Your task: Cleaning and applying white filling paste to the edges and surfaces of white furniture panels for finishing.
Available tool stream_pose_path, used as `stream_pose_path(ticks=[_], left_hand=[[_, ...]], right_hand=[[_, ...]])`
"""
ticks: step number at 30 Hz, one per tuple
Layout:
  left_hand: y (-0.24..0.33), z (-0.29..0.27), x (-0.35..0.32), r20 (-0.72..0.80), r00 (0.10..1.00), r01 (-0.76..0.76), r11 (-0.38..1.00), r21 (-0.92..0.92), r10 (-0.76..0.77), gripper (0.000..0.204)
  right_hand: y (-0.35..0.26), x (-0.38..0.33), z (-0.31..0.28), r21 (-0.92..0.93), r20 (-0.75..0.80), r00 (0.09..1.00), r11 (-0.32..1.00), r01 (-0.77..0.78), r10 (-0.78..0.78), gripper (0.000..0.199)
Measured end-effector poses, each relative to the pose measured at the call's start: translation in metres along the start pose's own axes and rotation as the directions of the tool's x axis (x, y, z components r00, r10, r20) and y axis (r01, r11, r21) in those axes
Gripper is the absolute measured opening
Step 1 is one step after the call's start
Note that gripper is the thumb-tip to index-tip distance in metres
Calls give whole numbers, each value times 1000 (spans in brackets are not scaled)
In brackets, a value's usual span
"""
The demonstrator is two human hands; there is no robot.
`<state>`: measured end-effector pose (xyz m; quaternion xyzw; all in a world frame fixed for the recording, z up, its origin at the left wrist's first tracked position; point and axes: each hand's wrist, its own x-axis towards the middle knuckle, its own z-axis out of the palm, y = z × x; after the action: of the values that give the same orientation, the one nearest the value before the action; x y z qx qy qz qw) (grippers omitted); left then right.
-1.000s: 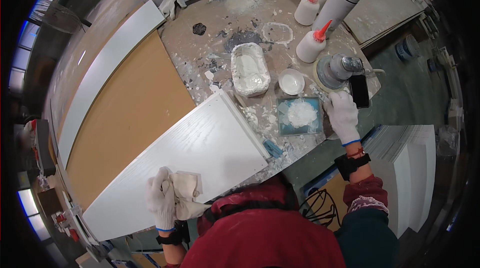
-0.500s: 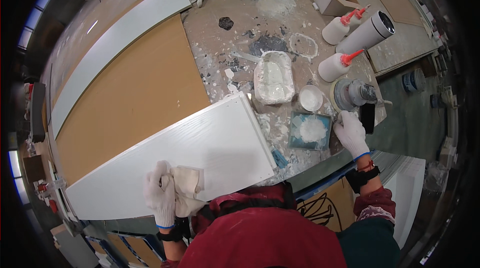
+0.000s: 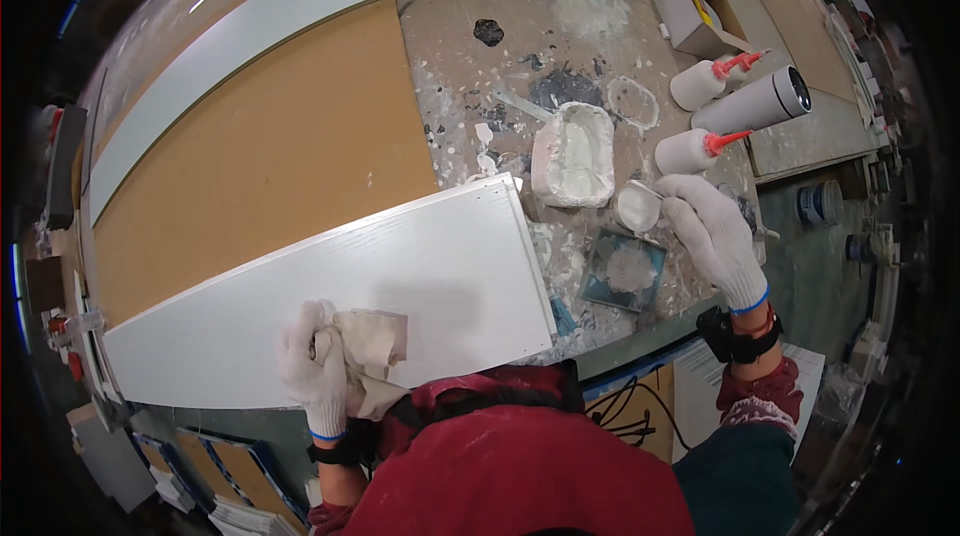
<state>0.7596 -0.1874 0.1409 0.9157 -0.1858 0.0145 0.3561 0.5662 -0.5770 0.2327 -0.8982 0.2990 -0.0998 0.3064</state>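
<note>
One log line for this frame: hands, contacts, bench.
left hand: holds rag on white panel | right hand: at small cup | nearby: tub, square dish, glue bottle

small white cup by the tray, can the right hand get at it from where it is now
Probably yes. The right hand is already beside the small white cup, fingertips at or near its rim, and nothing lies between them. The squeeze bottle stands just behind, leaving little room.
</note>
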Motion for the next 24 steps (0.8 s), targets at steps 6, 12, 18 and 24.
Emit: stream_pose_path(ticks=[6,12,18,24], left_hand=[[-3,4,0,-16,999,32,996,-80,-34,38],[-7,5,0,-32,999,11,995,-94,-15,38],[-5,5,2,-25,1000,0,997,-72,-1,38],[-9,6,0,-35,999,32,992,-120,-36,37]], right_hand=[[-11,58,21,-480,160,942,811,335,-294,17],[0,82,42,-526,263,924,762,378,-277,13],[-6,91,50,-485,300,904,768,419,-304,20],[7,102,33,-187,404,881,921,342,-245,25]])
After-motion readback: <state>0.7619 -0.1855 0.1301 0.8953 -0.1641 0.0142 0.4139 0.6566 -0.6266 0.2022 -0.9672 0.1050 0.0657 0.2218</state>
